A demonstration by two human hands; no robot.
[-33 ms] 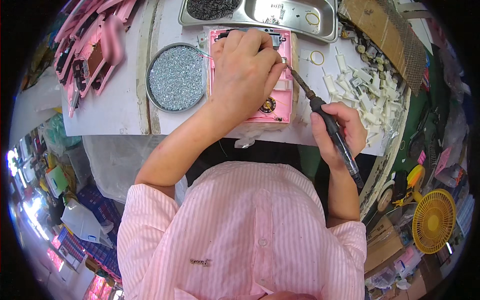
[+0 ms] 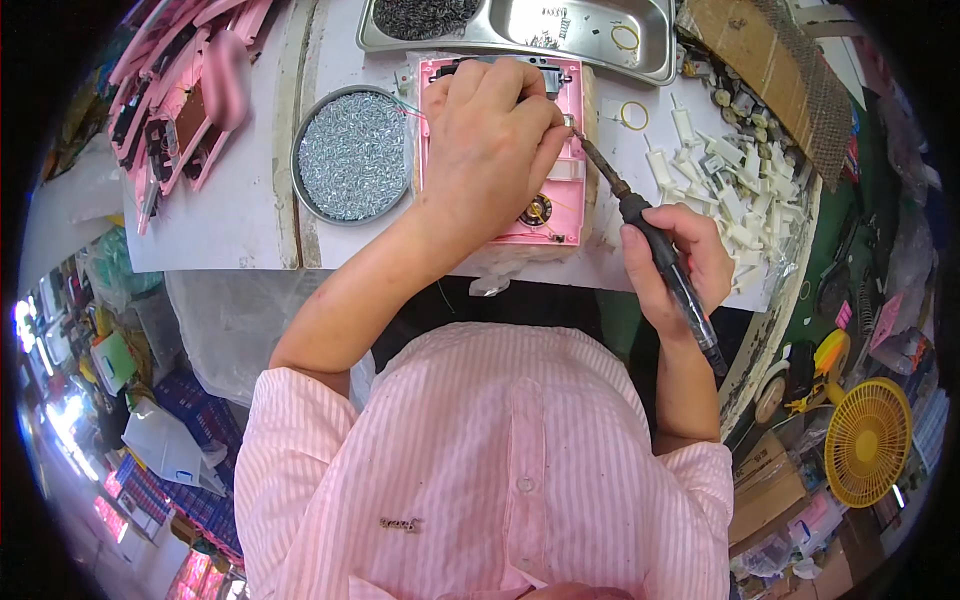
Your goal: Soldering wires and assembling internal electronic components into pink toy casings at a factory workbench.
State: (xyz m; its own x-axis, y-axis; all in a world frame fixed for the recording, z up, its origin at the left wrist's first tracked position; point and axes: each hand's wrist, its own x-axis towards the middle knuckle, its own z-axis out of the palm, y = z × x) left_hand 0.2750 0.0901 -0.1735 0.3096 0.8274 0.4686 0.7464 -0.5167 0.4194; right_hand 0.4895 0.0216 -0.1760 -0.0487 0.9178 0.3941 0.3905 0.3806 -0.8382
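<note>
A soldering iron point(image 2: 663, 250) with a black handle is gripped in my right hand point(image 2: 706, 262), pointing up and to the left. Its tip meets the right side of a pink plastic housing point(image 2: 570, 215), close to my left fingertips. My left hand point(image 2: 490, 140) lies over the housing with fingers bent and pressed together; whatever they pinch is hidden beneath them. Inside the housing, a round black part point(image 2: 537, 209) shows below my left hand, and a dark mechanism point(image 2: 545, 78) lies along the far edge. Thin wires run out at its left.
Left of the housing stands a round tin point(image 2: 303, 190) of small metal screws. A steel tray point(image 2: 660, 70) with springs and yellow rings lies behind. White plastic parts point(image 2: 735, 190) are heaped at right beside cardboard point(image 2: 780, 80). Pink housings point(image 2: 185, 110) pile up far left.
</note>
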